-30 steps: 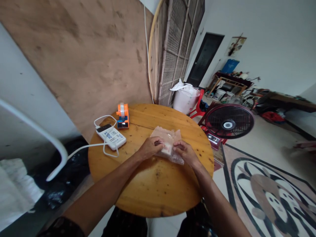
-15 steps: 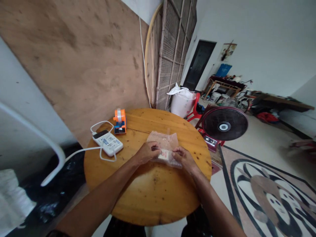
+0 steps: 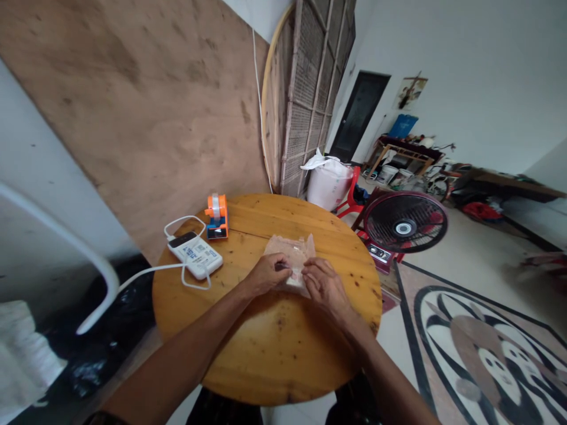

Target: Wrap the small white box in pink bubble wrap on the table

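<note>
A sheet of clear bubble wrap (image 3: 289, 244) lies on the round wooden table (image 3: 283, 354) in front of me. A small whitish packet with red print (image 3: 294, 278) shows through the film, partly covered by my fingers. My left hand (image 3: 268, 273) is closed, thumb and fingers pinching the wrap at the packet's left side. On the other side, my right hand (image 3: 325, 286) has its fingers curled over the folded wrap, pressing on the packet's right end. My right fingertips partly hide what they grip.
An orange and blue tape dispenser (image 3: 217, 217) stands at the table's back left. Beside it lies a white power bank (image 3: 197, 257) with a white cable. Beyond the right edge is a dark red fan (image 3: 404, 223). A white sack (image 3: 330, 182) stands behind the table.
My right hand has moved slightly inward and over the packet, folding the right side of the bubble wrap across it. My left hand stays at the left side.
</note>
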`<state>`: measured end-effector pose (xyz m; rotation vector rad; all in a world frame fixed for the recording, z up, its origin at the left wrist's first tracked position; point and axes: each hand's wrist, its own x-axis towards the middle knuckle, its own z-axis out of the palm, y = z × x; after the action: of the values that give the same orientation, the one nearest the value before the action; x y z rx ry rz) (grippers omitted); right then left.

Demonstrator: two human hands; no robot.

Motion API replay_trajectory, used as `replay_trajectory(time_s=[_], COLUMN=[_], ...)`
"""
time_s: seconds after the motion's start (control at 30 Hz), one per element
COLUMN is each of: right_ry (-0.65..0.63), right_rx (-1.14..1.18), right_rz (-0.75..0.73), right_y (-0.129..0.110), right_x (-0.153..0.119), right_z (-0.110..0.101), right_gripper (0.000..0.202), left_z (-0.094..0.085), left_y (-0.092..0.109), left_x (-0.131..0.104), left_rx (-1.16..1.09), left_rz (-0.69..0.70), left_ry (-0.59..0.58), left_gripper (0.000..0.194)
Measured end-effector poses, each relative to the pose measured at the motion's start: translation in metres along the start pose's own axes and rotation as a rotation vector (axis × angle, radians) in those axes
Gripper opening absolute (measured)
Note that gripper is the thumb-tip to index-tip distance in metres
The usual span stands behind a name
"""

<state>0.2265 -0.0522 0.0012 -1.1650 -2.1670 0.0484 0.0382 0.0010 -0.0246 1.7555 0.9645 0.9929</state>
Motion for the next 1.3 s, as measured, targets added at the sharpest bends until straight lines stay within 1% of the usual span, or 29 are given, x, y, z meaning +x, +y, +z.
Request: replay_trajectory(time_s=[0.13,0.23,0.37,0.5,0.63,0.77,0.87,0.93,1.0,1.03,1.1,1.13,1.2,1.27,1.3], right_ry=[-0.084,-0.105,-0.133,-0.176,-0.215,-0.234,-0.268,-0.290,-0.299,-0.304,-0.317,-0.324,-0.332,-0.332,-0.330], right_rx=[-0.154,-0.228,-0.252,-0.261,-0.238,-0.234,-0.257,-0.279,-0.292,-0.294,-0.301,-0.307,-0.318,-0.324,-0.323], right_rz=[-0.122,-0.159,-0.158,-0.118,-0.085,-0.098,-0.100,-0.094,-0.095,-0.103,-0.115,-0.117,-0.111,-0.099,-0.097], right_y=[-0.007,-0.006,-0.004,-0.006,-0.007,-0.008,-0.010,-0.011,-0.011,-0.011,-0.011,-0.011,-0.011,-0.011,-0.011], right_x=[0.003,0.001,0.000,0.001,0.001,0.003,0.006,0.008,0.010,0.010,0.011,0.012,0.013,0.013,0.013], right_z=[0.003,0.006,0.003,-0.001,-0.003,-0.007,-0.010,-0.012,-0.013,-0.014,-0.015,-0.015,-0.016,-0.016,-0.016], right_gripper=[0.018,0.019,0.020,0.019,0.019,0.016,0.013,0.013,0.014,0.014,0.015,0.015,0.015,0.016,0.016], left_z=[0.000,0.000,0.000,-0.001,-0.003,-0.012,-0.025,-0.034,-0.041,-0.043,-0.043,-0.042,-0.037,-0.029,-0.026], left_y=[0.000,-0.001,-0.002,-0.003,-0.004,-0.003,-0.001,0.000,0.001,0.002,0.006,0.008,0.014,0.020,0.022], left_x=[0.000,0.000,0.000,-0.001,-0.001,-0.001,-0.011,-0.025,-0.043,-0.051,-0.063,-0.066,-0.064,-0.054,-0.048], left_rx=[0.006,0.011,-0.014,-0.013,0.030,0.144,0.260,0.333,0.387,0.396,0.325,0.268,0.167,0.138,0.130], left_rz=[0.016,0.025,0.019,0.043,-0.004,-0.068,-0.110,-0.148,-0.203,-0.239,-0.379,-0.459,-0.591,-0.648,-0.666], left_ry=[0.003,0.007,0.007,0.002,0.005,0.072,0.154,0.222,0.277,0.288,0.278,0.267,0.247,0.234,0.227], left_gripper=[0.012,0.012,0.014,0.017,0.020,0.016,0.011,0.011,0.016,0.022,0.042,0.052,0.069,0.073,0.070])
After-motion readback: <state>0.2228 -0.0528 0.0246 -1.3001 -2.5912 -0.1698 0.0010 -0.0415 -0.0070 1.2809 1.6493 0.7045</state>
